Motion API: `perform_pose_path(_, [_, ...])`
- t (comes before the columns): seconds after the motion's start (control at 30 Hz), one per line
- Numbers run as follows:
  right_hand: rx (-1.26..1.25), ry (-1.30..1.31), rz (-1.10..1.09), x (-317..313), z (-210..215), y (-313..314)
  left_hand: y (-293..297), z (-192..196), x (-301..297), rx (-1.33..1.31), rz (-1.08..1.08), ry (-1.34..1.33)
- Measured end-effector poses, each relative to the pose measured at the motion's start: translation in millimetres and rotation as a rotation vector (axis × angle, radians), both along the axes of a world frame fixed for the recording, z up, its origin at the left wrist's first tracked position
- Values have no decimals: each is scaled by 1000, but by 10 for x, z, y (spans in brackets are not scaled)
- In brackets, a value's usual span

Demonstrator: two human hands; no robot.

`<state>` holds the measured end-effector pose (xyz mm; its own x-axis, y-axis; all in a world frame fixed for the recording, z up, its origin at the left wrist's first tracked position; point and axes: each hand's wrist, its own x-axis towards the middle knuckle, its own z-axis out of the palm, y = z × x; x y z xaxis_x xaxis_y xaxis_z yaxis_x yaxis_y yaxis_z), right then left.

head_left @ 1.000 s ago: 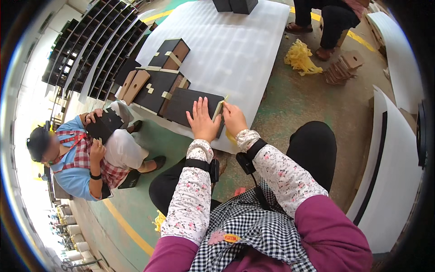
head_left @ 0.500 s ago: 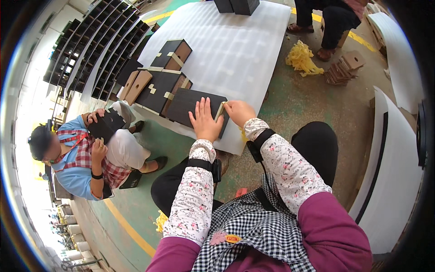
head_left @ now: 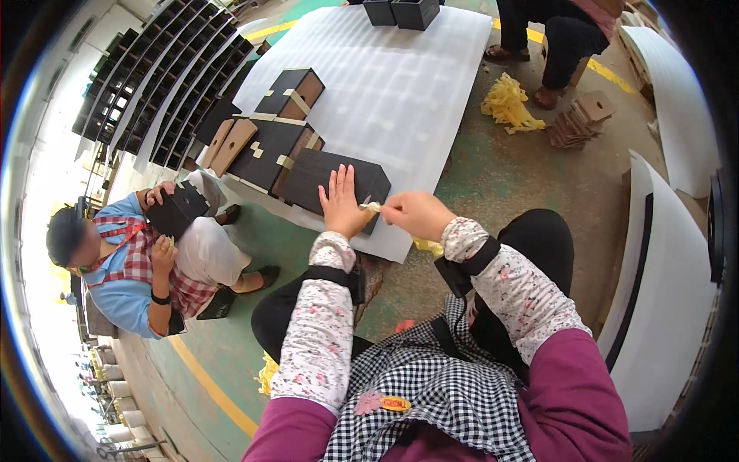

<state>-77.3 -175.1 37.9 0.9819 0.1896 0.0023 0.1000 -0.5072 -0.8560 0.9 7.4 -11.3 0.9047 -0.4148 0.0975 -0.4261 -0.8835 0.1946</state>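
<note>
Right hand (head_left: 419, 213): thumb and fingers pinched on a short, crumpled pale tape strip (head_left: 371, 207), just beside the left thumb; whether tape also touches thumb, can't tell. Left hand (head_left: 342, 204): not gripping, palm down, fingers spread on top of the black box (head_left: 308, 171), apparently bracing it.

Change: half a second ago the strip lies along the box's right end and the right fingers are at its upper part. Now that end shows dark without it, the strip is bunched at the fingertips, and the right hand sits lower, nearer the person. Reads as tape coming off this box; whether it's fully free, can't tell. Box hasn't visibly shifted.

Box lies at the near end of the white sheet (head_left: 377, 92), just beside a taped box (head_left: 262, 158); second taped box (head_left: 289, 91) beyond that, both with pale strips on. Two brown panels (head_left: 231, 142) to their left. More dark boxes (head_left: 416, 14) at the far end.

Further out: co-worker (head_left: 127, 254) at left holding a black piece (head_left: 175, 209); yellow heap (head_left: 512, 104) and brown panel stack (head_left: 583, 119) on the floor at right, near another seated person (head_left: 566, 38).
</note>
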Motion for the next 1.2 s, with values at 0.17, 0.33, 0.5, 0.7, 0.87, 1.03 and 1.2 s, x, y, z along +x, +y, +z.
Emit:
perform_pose_path(0.17, [-132,-206,-165,-5,-85,-196,316,284,-51,46,-238,148])
perform_pose_path(0.33, [-63,-368,117,-143,50,1,385,221,-82,52,-185,84])
perform_pose_path(0.5, [484,16,716,-416,386,185,319,234,-106,39,-189,84])
perform_pose_path(0.7, [834,277,418,-164,383,155,424,-121,9,35,-173,-120])
perform_pose_path(0.87, [893,338,86,-4,128,-37,163,314,-98,-245,-134,321])
perform_pose_path(1.03, [932,381,6,16,71,41,120,531,-334,-1286,18,832])
perform_pose_path(1.2, [902,390,-55,20,42,43,-84,616,-559,-1440,159,797])
